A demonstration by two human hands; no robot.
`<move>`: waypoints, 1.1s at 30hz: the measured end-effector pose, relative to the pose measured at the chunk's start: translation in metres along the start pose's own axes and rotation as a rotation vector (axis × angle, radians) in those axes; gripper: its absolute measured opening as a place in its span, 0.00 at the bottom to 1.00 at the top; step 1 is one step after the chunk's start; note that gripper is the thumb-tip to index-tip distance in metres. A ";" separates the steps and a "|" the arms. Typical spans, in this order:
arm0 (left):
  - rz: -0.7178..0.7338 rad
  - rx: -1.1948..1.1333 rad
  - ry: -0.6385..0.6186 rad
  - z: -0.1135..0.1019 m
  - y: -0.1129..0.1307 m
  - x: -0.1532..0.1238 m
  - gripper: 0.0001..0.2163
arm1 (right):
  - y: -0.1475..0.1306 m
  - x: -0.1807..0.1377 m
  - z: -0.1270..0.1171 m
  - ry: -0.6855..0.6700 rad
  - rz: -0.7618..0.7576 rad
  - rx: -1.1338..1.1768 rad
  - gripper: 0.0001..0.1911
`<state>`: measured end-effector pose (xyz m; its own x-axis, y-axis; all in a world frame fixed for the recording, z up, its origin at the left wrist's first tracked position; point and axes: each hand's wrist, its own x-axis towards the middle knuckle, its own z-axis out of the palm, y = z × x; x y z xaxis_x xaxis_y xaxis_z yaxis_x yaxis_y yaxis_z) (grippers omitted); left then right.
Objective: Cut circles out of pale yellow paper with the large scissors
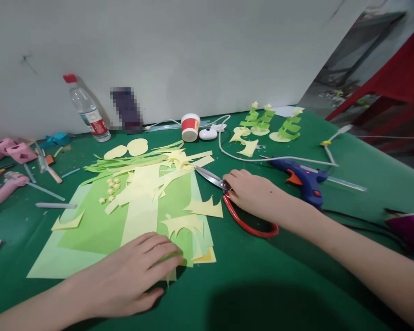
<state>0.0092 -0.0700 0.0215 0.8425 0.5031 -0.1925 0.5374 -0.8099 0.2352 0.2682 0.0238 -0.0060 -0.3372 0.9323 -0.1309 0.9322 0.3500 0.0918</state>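
My right hand (250, 191) has its fingers closed over the pivot of red-handled scissors (241, 223), whose blades point away to the left at paper scraps. Palm down, my left hand (138, 271) lies on the near edge of a stack of green paper (86, 230), fingers stretched and holding nothing I can see. A pale yellow strip (143, 202) crosses the stack. Small folded paper stars (111, 187) sit left of it, and cut yellow scraps (205, 207) lie between my hands. Long green strips (131, 161) are heaped at the stack's far side.
A blue glue gun (300, 177) with a glue stick lies beyond my right wrist. Three green spiral paper pieces (290, 126) stand at the back right. A white cable (248, 159) crosses the table near a paper cup (190, 127). A water bottle (89, 112) leans by the wall.
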 end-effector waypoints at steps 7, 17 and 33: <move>-0.069 0.135 -0.109 0.007 -0.011 -0.024 0.33 | 0.011 0.001 0.006 -0.048 -0.063 -0.006 0.11; -0.051 -0.040 -0.006 -0.002 -0.029 -0.024 0.19 | 0.011 0.001 0.003 -0.093 -0.008 -0.020 0.07; -0.938 0.050 0.208 -0.064 -0.280 0.026 0.15 | 0.000 0.000 -0.011 -0.182 0.078 0.021 0.14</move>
<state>-0.1169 0.1889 0.0117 0.0633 0.9922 -0.1073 0.9977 -0.0604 0.0302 0.2663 0.0246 0.0053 -0.2366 0.9240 -0.3003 0.9578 0.2738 0.0879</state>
